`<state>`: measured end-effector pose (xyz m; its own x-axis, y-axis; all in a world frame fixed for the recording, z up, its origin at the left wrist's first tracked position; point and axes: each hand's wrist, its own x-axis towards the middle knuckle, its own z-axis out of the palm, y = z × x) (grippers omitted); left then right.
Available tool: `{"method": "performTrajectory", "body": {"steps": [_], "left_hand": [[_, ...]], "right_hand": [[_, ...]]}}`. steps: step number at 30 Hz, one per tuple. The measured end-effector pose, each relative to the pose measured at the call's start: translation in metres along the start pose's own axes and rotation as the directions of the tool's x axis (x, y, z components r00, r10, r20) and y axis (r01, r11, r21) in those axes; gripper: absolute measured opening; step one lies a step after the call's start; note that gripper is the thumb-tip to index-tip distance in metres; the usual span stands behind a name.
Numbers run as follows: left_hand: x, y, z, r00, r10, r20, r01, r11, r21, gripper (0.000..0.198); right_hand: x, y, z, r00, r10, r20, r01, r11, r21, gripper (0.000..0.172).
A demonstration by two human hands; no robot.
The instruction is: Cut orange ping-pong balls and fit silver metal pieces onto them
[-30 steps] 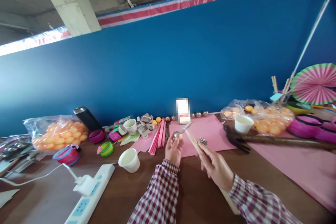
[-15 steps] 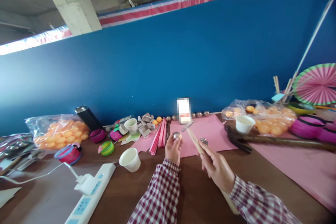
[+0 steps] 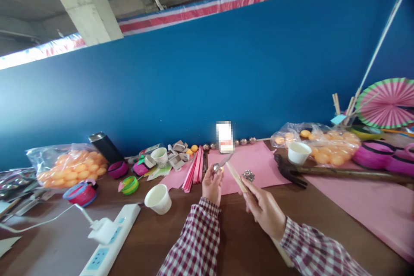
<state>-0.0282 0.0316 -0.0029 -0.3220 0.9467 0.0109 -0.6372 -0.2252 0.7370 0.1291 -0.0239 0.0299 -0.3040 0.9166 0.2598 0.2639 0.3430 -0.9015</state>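
Observation:
My left hand point(image 3: 211, 187) is closed around a shiny metal ball point(image 3: 216, 167), held up in the fingertips above the table's middle. My right hand point(image 3: 267, 209) grips a long pale wooden handle of what looks like a hammer point(image 3: 237, 177); its thin grey metal head lies close beside the ball. Whether head and ball touch, I cannot tell. Just beyond the right fingers, a cluster of small silvery balls point(image 3: 248, 175) rests on a pink sheet point(image 3: 265, 161). More metal balls point(image 3: 245, 141) stand in a row at the back, partly hidden by a blurred white upright object point(image 3: 224, 136).
A claw hammer point(image 3: 291, 172) lies at right beside a white cup point(image 3: 299, 153) and a bag of orange balls point(image 3: 336, 146). At left are another paper cup point(image 3: 158, 198), folded pink paper point(image 3: 194, 168), a power strip point(image 3: 111, 241) and a second ball bag point(image 3: 71, 168).
The hammer's head has come lower and nearer the ball in my left hand. Both hands keep their grips. The whole view has shifted slightly.

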Motion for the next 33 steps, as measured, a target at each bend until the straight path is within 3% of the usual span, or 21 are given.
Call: {"method": "performTrajectory", "body": {"steps": [9,33], "left_hand": [[0.0015,0.0025,-0.0009,0.997,-0.007,-0.08,0.008,1.0,0.012,0.031],[-0.0058,0.0013,0.0055,0.998,-0.015,-0.061,0.018,0.998,0.054,0.038]], "right_hand": [[0.0011,-0.0027,-0.0035,1.0,0.002,-0.016,-0.003,1.0,-0.023,0.047],[0.0013,-0.0031,-0.0013,0.999,0.026,0.022,-0.026,0.999,0.021,0.045]]}}
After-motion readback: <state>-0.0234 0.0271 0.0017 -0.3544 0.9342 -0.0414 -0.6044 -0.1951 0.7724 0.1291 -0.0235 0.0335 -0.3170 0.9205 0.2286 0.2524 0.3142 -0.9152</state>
